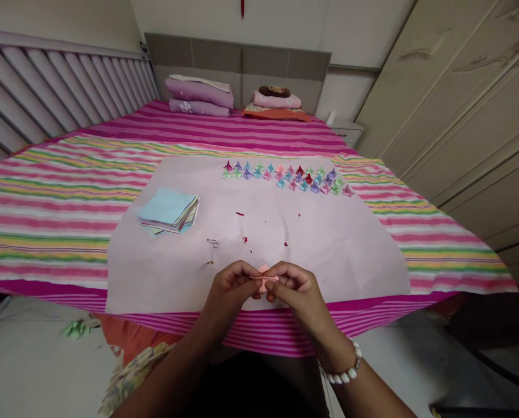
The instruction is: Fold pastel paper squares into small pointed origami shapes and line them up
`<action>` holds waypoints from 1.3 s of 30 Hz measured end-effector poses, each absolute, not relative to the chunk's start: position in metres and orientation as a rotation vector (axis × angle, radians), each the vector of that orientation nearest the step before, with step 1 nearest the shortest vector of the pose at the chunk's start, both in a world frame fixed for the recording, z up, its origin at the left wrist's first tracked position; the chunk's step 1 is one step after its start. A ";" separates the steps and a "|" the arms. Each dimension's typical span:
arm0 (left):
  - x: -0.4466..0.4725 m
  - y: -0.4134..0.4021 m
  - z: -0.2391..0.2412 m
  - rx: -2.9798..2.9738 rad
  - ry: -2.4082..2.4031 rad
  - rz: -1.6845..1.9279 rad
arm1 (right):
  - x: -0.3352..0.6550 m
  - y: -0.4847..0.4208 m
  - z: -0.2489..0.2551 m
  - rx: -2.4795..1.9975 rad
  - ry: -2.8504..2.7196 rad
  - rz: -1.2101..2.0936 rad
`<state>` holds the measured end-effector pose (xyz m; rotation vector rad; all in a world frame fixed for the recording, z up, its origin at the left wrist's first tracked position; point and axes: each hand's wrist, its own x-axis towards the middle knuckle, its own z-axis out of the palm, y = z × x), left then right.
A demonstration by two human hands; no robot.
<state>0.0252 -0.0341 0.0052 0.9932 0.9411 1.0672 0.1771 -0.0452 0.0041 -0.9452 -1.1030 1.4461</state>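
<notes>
The left hand and right hand are pinching a small salmon-pink paper piece between their fingertips, above the large pale sheet's near edge; it is seemingly still being shaped. Farther off, a pale-blue-topped stack of square papers is lying unfolded. Beyond, many small, multicoloured, pointed folded-paper pieces are sitting in rows, apparently finished.

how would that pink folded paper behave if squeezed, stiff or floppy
The pink folded paper is probably light, being small and thin-edged. Its visible folds likely stiffen it somewhat. Thin flaps could still crush if the left hand or right hand, both pinching it, squeezed hard.
</notes>
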 end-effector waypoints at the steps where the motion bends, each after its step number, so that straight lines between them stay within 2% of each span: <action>1: 0.026 -0.034 0.006 0.990 0.932 1.077 | 0.177 -0.045 0.003 -0.936 -1.098 1.443; 11: 0.024 -0.039 0.010 0.902 0.813 1.073 | 0.174 -0.045 0.000 -0.823 -1.027 1.380; 29: 0.025 -0.036 0.011 0.991 0.939 1.083 | 0.178 -0.047 0.006 -0.798 -1.206 1.296; 39: 0.025 -0.040 0.014 1.131 0.979 1.146 | 0.177 -0.046 -0.003 -0.905 -1.022 1.427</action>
